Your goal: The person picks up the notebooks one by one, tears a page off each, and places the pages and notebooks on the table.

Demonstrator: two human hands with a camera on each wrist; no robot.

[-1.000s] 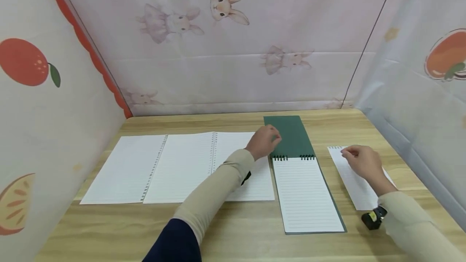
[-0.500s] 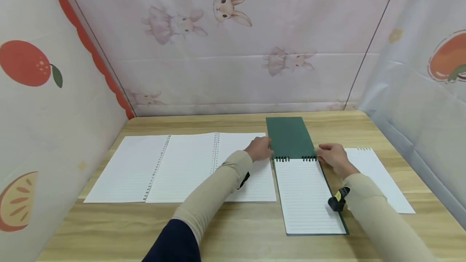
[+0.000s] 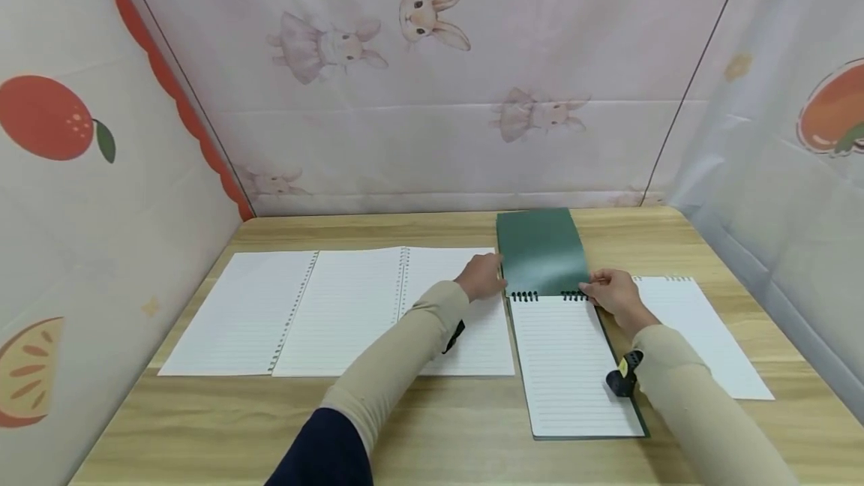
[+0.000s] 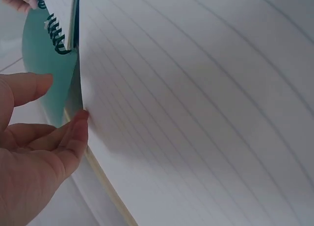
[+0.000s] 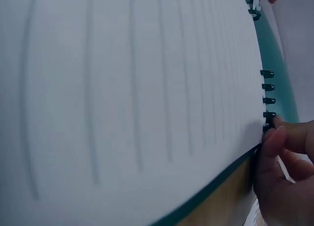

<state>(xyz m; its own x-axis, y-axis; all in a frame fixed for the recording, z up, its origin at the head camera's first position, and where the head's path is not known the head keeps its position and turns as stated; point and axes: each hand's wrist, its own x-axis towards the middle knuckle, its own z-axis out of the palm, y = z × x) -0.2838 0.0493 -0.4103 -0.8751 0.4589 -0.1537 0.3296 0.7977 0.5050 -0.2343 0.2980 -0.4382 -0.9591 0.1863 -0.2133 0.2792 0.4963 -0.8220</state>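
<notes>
A top-bound spiral notepad (image 3: 574, 366) lies open, its lined page toward me and its green cover (image 3: 542, 250) folded back beyond the black coil. My right hand (image 3: 616, 297) pinches the notepad at the right end of the coil, thumb and fingertips together in the right wrist view. Left of the coil is my left hand (image 3: 481, 276), over the right edge of an open spiral notebook (image 3: 358, 313) with lined pages. In the left wrist view its fingertips touch the white page edge, while the thumb stands apart from them. The green cover bows slightly upward.
A loose white sheet (image 3: 709, 336) with a torn perforated top lies right of the notepad, partly behind my right forearm. Another white sheet (image 3: 236, 313) with a holed edge adjoins the notebook at left. Printed cloth walls (image 3: 432, 148) enclose the wooden table (image 3: 432, 426).
My right hand has moved left from the loose sheet to the notepad's coil and now grips it. My left hand has come down slightly. The green cover has lifted into a curve.
</notes>
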